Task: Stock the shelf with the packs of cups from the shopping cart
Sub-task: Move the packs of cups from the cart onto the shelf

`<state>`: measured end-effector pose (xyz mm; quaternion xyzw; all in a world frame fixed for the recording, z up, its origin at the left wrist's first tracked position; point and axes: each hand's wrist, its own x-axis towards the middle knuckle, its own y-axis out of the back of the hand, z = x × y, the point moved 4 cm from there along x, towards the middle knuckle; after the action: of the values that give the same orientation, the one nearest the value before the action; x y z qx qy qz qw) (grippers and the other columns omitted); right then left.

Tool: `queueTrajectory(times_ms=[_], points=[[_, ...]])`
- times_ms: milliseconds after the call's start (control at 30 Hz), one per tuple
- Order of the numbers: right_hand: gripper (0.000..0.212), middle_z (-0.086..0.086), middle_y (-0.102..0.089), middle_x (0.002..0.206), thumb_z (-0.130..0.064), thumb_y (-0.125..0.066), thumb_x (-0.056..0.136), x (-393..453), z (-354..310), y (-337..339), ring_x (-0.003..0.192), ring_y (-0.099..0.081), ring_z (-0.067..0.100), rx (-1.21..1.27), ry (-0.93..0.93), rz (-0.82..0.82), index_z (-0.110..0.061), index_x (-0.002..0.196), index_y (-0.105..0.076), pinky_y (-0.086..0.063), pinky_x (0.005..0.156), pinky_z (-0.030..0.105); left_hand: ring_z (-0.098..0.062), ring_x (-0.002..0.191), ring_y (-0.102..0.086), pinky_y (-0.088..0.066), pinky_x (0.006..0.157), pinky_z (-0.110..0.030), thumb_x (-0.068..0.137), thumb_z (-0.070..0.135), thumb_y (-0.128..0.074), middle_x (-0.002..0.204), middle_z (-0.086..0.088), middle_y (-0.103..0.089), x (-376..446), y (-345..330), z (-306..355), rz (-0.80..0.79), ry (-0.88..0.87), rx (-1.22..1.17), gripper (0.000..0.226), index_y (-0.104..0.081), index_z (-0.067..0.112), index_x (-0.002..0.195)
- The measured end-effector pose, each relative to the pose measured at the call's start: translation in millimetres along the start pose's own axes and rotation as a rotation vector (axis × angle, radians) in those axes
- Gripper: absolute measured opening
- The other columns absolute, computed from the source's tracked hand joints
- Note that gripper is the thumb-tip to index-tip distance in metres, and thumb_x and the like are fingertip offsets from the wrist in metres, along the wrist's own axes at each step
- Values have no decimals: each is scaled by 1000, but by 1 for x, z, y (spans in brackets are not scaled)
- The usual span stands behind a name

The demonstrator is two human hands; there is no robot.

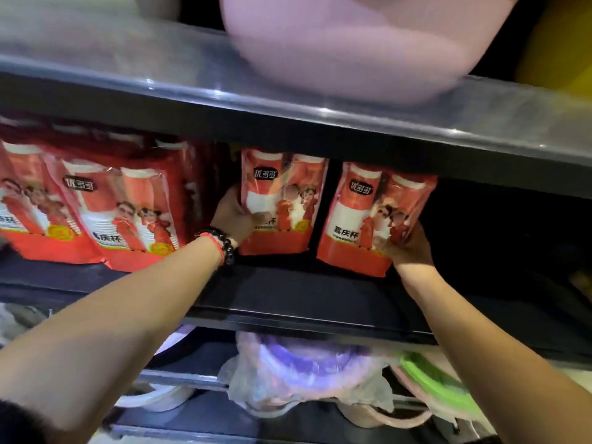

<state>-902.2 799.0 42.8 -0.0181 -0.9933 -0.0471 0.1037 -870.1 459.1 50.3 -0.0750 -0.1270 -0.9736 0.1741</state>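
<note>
Placing two at once: the left hand (232, 216) grips the lower left edge of one glossy red plastic pack of stacked cups (278, 200), the right hand (408, 246) grips the lower right corner of a second red cup pack (368, 216), both standing on the dark middle shelf (288, 296) just right of the row of matching red packs (96, 206). Each pack stands upright, long axis vertical, printed face outward, leaning slightly. Next, I'd judge: push both back, square them up, then let go.
</note>
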Motion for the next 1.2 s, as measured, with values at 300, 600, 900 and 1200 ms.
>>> queueTrajectory(times_ms=[300,600,900,1200], points=[[68,6,-68,131,-12,-79,83,66,19,-23,120,-66,25,71,150,-102,-12,142,-46,-57,91,36,-25,123,-57,-41,103,-30,87,28,-73,130,-5,-62,54,-26,-19,43,87,50,55,-54,17,137],[82,13,-61,138,3,-77,81,115,63,-45,125,-60,30,33,-4,-24,-16,151,-39,-48,105,53,-26,135,-44,-27,95,-20,91,11,-67,148,-12,-47,98,-30,-19,208,-56,91,63,-37,8,146],[65,-6,-68,111,-10,-82,80,157,84,-58,97,-65,7,-14,-50,5,-20,137,-51,-52,86,31,-6,114,-43,-34,87,-15,90,7,-65,128,5,-51,123,-31,-33,230,-142,-1,57,-42,12,143],[54,-17,-64,102,0,-78,81,159,83,-62,77,-66,-15,-34,29,30,-26,121,-52,-50,60,4,-7,119,-47,-39,100,-23,86,4,-70,137,0,-52,126,-43,-58,198,-153,-27,75,-32,13,150]])
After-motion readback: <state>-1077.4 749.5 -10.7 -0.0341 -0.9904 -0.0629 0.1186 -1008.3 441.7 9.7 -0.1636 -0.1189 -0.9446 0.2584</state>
